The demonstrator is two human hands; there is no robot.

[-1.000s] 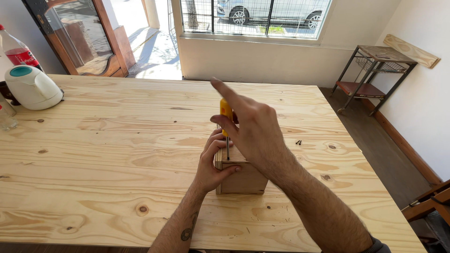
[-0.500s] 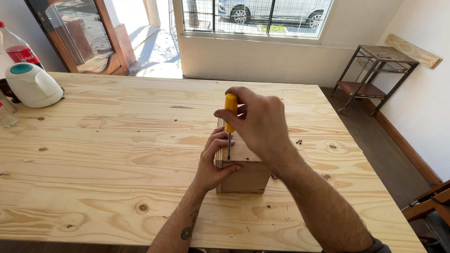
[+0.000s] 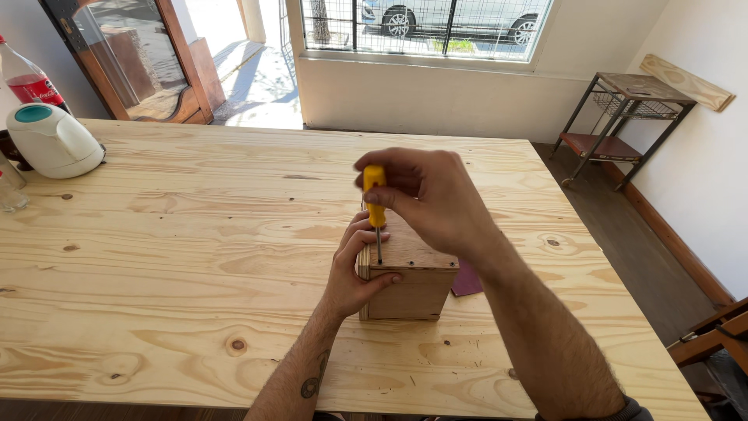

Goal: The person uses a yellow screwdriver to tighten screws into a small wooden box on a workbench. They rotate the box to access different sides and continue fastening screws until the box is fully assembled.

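Observation:
A small plywood box (image 3: 413, 290) stands on the pine table (image 3: 195, 257), right of centre. My left hand (image 3: 352, 269) grips the box's left side, thumb on its front face. My right hand (image 3: 428, 195) is closed around the yellow handle of a screwdriver (image 3: 375, 199) held upright. Its metal shaft points down and its tip meets the box's top near the left edge. A dark purple flat piece (image 3: 467, 281) lies on the table just behind the box on the right.
A white electric kettle (image 3: 51, 140) and a red-labelled bottle (image 3: 27, 78) stand at the table's far left, with a clear glass (image 3: 9, 191) at the left edge. A metal shelf rack (image 3: 623, 117) stands by the right wall. A wooden chair part (image 3: 713, 335) shows at lower right.
My right hand's index finger was stretched out over the handle; it has curled down and the hand has turned around the screwdriver. My left hand and the box stayed put.

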